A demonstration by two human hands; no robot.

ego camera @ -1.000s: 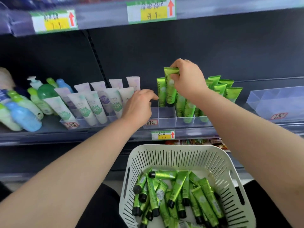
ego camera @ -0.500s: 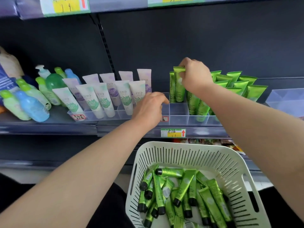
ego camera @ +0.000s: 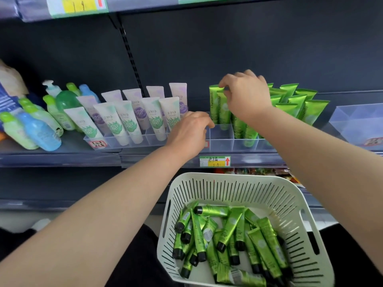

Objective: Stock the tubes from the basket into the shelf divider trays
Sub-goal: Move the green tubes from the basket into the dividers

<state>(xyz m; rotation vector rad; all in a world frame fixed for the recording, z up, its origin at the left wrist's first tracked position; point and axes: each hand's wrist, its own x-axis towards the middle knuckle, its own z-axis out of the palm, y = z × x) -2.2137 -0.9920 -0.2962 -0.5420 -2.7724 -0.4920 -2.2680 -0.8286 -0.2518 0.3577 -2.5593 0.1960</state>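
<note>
A white slotted basket (ego camera: pixel 228 179) sits low in front of me, holding several green tubes (ego camera: pixel 230 230) with black caps. On the shelf, a clear divider tray (ego camera: pixel 221 141) holds upright green tubes, most of them to the right (ego camera: pixel 298 104). My right hand (ego camera: pixel 244 96) pinches the top crimp of one green tube (ego camera: pixel 224 112) standing in a back-left compartment, beside another green tube. My left hand (ego camera: pixel 188 131) rests on the tray's left end with its fingers curled over the wall. The tray's front compartments are mostly bare.
Left of the green tubes stands a second clear tray of white tubes (ego camera: pixel 128 121), and beyond it lie blue and green bottles (ego camera: pixel 37 129). An unfilled clear tray (ego camera: pixel 356 121) sits at the far right. A price tag (ego camera: pixel 214 161) hangs on the shelf edge.
My right hand has lowered the green tube into the back-left compartment next to another tube. My left hand stays on the tray's end. The view has shifted left.
</note>
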